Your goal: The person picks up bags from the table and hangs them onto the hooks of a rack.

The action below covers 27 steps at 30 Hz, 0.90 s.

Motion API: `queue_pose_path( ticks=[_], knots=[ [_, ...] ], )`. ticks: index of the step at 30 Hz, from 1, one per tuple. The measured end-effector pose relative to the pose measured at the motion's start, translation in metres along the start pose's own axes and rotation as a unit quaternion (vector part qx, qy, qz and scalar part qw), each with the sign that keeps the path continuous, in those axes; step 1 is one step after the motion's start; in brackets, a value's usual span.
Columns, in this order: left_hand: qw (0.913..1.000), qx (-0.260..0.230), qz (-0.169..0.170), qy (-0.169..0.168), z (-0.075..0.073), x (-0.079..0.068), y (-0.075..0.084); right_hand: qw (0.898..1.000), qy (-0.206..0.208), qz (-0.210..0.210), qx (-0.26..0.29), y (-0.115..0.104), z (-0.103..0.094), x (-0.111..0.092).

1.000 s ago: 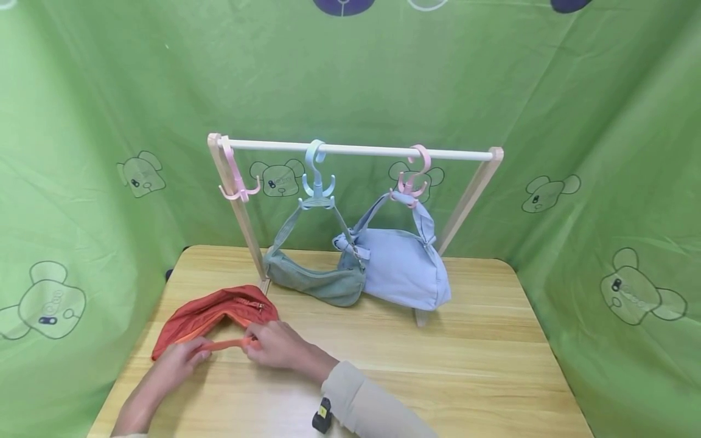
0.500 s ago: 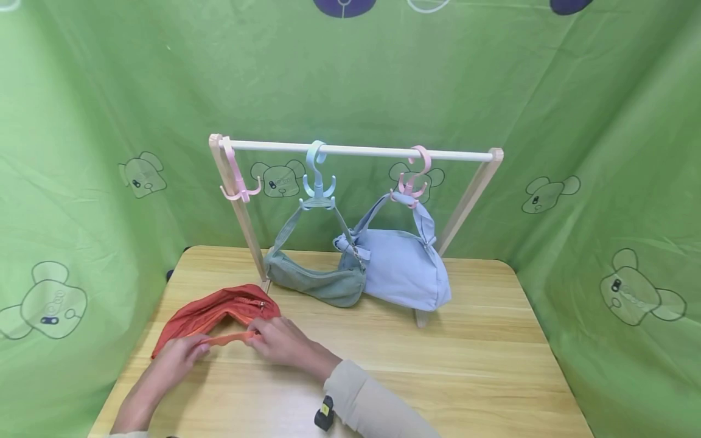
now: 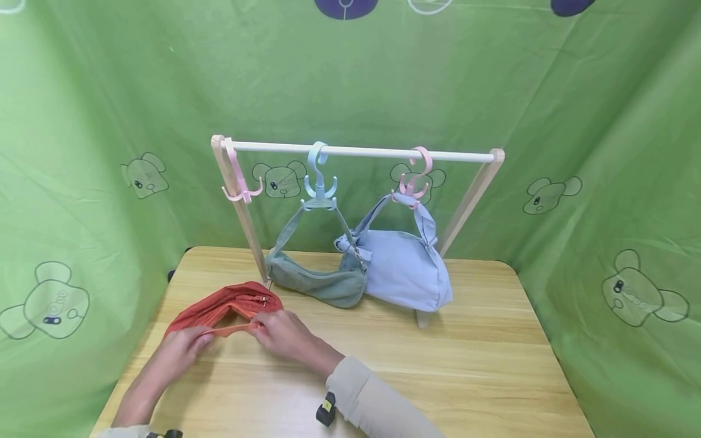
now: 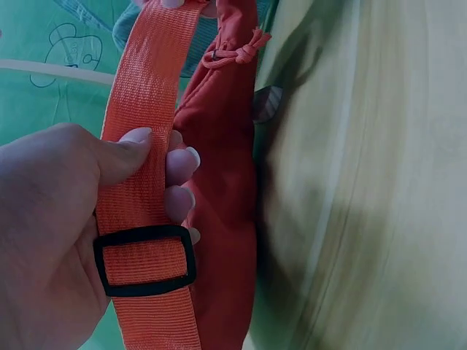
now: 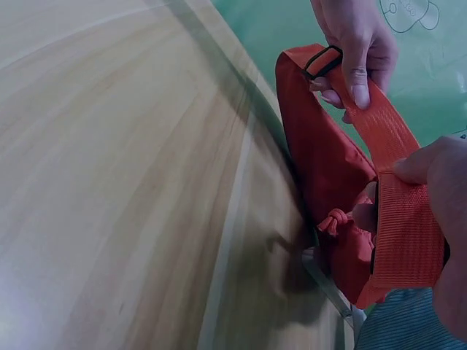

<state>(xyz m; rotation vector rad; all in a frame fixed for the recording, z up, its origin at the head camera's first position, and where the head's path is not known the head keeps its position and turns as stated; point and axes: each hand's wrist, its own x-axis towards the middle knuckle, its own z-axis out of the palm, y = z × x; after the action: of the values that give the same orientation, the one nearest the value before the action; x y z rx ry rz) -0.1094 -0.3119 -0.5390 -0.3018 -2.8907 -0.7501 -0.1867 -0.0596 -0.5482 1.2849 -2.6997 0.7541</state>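
A red bag (image 3: 216, 304) with an orange webbing strap (image 3: 232, 329) lies at the front left of the table. My left hand (image 3: 177, 354) pinches the strap between thumb and fingers, beside a black slider buckle (image 4: 142, 235) in the left wrist view. Further right along the same strap, my right hand (image 3: 285, 336) grips it, the thumb on top and fingers beneath. Between both hands the strap runs as a short stretch above the bag's near edge. A knotted red zipper pull (image 5: 334, 221) shows in the right wrist view.
A wooden rack with a white bar (image 3: 361, 151) stands behind. A pink hook (image 3: 241, 191) hangs at its left. A green bag (image 3: 317, 283) hangs from a blue hook (image 3: 319, 188), and a light blue bag (image 3: 408, 267) from another pink hook (image 3: 420, 164). Green fabric surrounds the table (image 3: 465, 365).
Both hands have shifted slightly away from the table's front edge, carrying the strap toward the bag. The bag's left end is now more covered by the left hand. Both grips remain.
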Motion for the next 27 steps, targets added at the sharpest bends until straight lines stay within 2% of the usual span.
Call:
queue_pose_path(
  ticks=[8, 15, 22, 27],
  knots=[
    [0.9991, -0.008, 0.020, 0.035, -0.001, 0.005, 0.005, 0.999, 0.024, 0.023, -0.018, -0.001, -0.005, 0.001],
    [0.9989, 0.011, 0.018, 0.041, -0.004, 0.008, 0.007, 0.999, 0.037, 0.029, -0.027, -0.003, -0.010, 0.002],
    [0.9980, 0.024, 0.015, 0.057, -0.011, 0.010, 0.013, 0.996, 0.073, 0.019, -0.050, -0.006, -0.014, 0.003],
    [0.9974, 0.003, 0.011, 0.071, -0.018, 0.013, 0.017, 0.992, 0.115, -0.002, -0.053, -0.010, -0.020, 0.005]
  ],
)
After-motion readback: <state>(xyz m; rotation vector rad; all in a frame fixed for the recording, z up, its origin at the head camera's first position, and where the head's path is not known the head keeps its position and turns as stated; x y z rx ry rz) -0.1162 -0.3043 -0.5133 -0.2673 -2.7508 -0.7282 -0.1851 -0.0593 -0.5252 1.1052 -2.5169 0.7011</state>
